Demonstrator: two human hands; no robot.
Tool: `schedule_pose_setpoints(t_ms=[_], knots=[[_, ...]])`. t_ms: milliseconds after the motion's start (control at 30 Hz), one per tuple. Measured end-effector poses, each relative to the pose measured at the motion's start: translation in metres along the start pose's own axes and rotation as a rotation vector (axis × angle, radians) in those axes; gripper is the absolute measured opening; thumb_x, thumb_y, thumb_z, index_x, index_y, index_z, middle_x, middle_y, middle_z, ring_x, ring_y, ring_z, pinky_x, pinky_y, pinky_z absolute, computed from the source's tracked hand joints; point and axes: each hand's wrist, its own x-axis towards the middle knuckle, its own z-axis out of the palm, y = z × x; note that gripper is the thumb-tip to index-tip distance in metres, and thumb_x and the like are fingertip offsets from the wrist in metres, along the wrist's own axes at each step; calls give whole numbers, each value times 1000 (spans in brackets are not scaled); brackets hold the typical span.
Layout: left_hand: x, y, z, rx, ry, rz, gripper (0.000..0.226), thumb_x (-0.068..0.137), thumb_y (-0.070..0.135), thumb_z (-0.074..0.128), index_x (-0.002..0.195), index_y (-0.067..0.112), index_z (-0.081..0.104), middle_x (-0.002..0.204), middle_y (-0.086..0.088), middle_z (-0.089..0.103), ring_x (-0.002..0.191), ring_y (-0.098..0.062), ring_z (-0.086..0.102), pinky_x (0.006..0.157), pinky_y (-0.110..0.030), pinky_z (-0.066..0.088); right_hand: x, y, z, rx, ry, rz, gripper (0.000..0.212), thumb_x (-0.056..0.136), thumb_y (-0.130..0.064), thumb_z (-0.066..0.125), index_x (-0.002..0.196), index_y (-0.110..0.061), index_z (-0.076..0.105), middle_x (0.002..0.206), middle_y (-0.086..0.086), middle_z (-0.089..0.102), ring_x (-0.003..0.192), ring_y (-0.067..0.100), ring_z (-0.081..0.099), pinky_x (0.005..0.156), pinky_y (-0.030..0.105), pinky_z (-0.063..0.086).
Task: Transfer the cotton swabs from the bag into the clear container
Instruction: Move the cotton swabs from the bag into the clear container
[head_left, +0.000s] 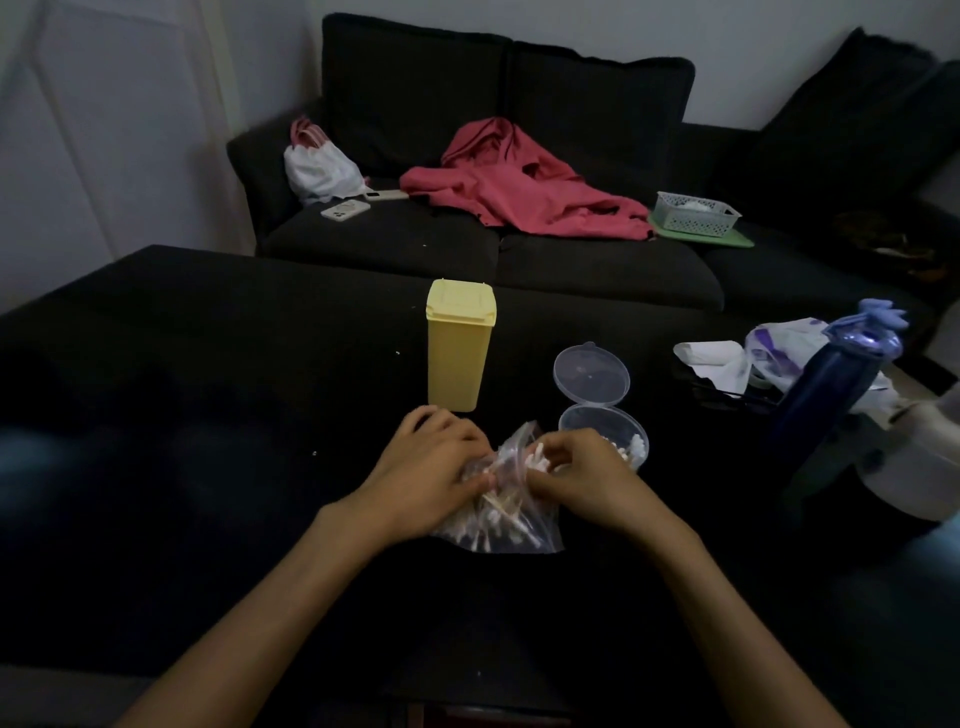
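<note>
Dark sofa (519, 249) at far side carries a red garment (519, 182) and a white basket (693, 213). Dark table (208, 415) occupies the near ground. Yellow lidded box (458, 345) stands upright at centre. Clear bag (511, 512) of cotton swabs (498, 514) lies near, between both hands. Left hand (431, 467) grips the bag's left side; right hand (576, 473) pinches swabs at the bag mouth. Clear container (605, 428), lid hinged open, sits just right of the bag, some swabs already inside
</note>
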Motion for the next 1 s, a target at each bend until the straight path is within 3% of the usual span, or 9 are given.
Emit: schedule_pose_setpoints(t_ms=[67, 167, 333, 433, 533, 633, 767, 1000], knots=[[3, 1, -2, 49, 24, -33, 32, 96, 44, 42, 125, 35, 53, 128, 15, 48, 123, -5, 36, 112, -31, 14, 0, -1, -2, 74, 2, 54, 4, 83, -13, 68, 84, -16, 70, 85, 4, 71, 81, 14, 68, 78, 29, 56], [8, 3, -2, 56, 31, -59, 31, 97, 42, 43, 125, 34, 53, 126, 13, 51, 121, -8, 38, 111, -33, 21, 0, -1, -3, 111, 5, 87, 12, 83, -12, 68, 80, -23, 68, 81, -4, 67, 79, 9, 66, 77, 25, 55], [14, -2, -2, -9, -12, -61, 28, 96, 40, 44, 122, 33, 55, 124, 13, 51, 118, -8, 39, 108, -33, 22, 1, 0, -6, 95, -46, 77, 19, 82, -12, 69, 101, -13, 71, 85, -1, 70, 75, 2, 64, 68, 16, 54], [12, -6, -3, -85, -86, -12, 25, 97, 38, 44, 119, 34, 55, 123, 16, 49, 117, -5, 36, 110, -32, 20, 1, 1, -6, 171, -129, 121, 18, 84, -10, 68, 101, -5, 69, 87, 9, 71, 70, 6, 66, 60, 12, 52], [11, -8, -3, -119, -102, 7, 25, 98, 35, 44, 120, 33, 54, 124, 15, 49, 117, -4, 34, 108, -29, 20, 1, 1, -6, 334, -115, 157, 18, 85, -7, 66, 99, 4, 67, 78, 8, 70, 59, 2, 66, 54, 8, 47], [10, -9, -3, -130, -89, -5, 25, 98, 33, 44, 121, 30, 52, 124, 13, 49, 118, -7, 34, 109, -31, 22, 1, 1, -8, 375, -52, 146, 16, 84, -8, 66, 97, 2, 69, 78, 8, 71, 63, 6, 68, 55, 8, 47], [10, -7, -3, -96, -64, -29, 24, 98, 34, 43, 119, 29, 53, 122, 12, 50, 117, -9, 36, 108, -32, 23, 2, 2, -8, 312, 0, 148, 9, 83, -10, 68, 91, -5, 71, 85, 11, 74, 75, 15, 72, 66, 17, 55], [11, -4, -5, -19, -88, -21, 32, 98, 37, 41, 129, 32, 48, 128, 12, 47, 122, -9, 35, 112, -33, 17, -1, -3, -24, 405, -58, 264, 10, 82, -5, 66, 92, -1, 69, 84, 11, 72, 63, 7, 69, 58, 13, 53]])
